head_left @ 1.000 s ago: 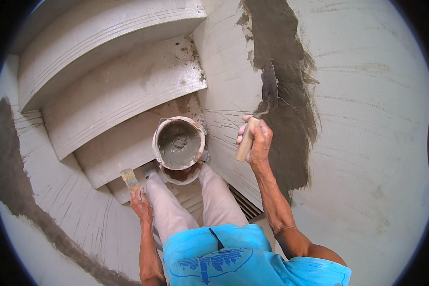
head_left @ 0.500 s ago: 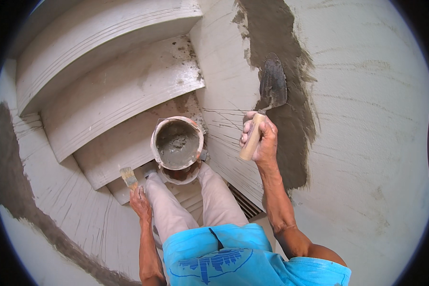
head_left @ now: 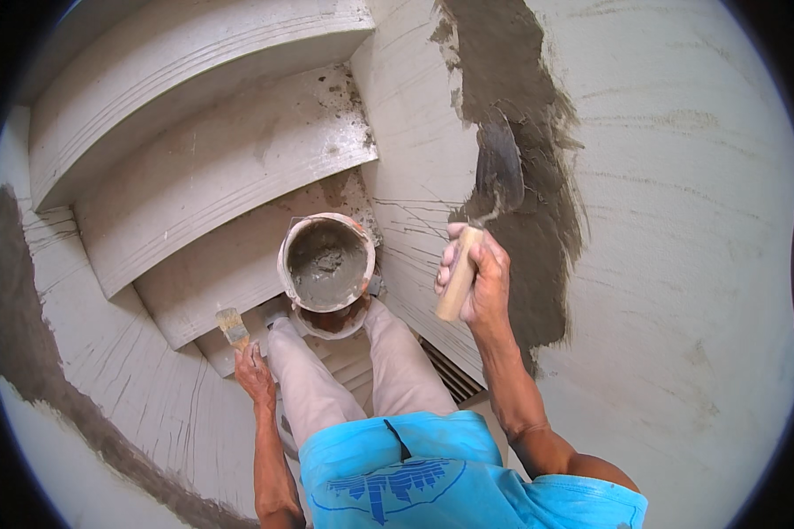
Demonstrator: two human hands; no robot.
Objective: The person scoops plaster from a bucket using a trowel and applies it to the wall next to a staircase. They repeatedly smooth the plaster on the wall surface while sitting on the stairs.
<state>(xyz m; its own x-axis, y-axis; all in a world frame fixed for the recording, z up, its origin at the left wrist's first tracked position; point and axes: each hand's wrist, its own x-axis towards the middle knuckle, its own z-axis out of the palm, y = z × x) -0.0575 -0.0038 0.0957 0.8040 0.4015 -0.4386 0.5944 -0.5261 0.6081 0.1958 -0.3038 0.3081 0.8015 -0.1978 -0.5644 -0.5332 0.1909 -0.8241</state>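
My right hand (head_left: 483, 275) is wrapped round the wooden handle of a trowel (head_left: 499, 167). The trowel's dark blade lies against a wide band of wet grey mortar (head_left: 538, 256) on the right wall. Low on the left, my left hand (head_left: 254, 375) grips a paintbrush (head_left: 232, 328) by its handle, bristles pointing up and away from me. A white bucket (head_left: 282, 264) with grey mortar (head_left: 328, 264) inside stands in front of my legs, between the two hands. Part of a second container (head_left: 333, 328) with a reddish-brown inside shows under its near edge.
Curved pale steps (head_left: 212, 194) rise ahead and to the left, with mortar splatter at their right end. Another mortar band (head_left: 26, 309) runs down the left wall. A dark slotted grate (head_left: 450, 375) lies beside my right leg.
The trowel has slid down along the mortar band, slightly leftward, with my right hand moving the same way. My left hand and the paintbrush have shifted slightly left.
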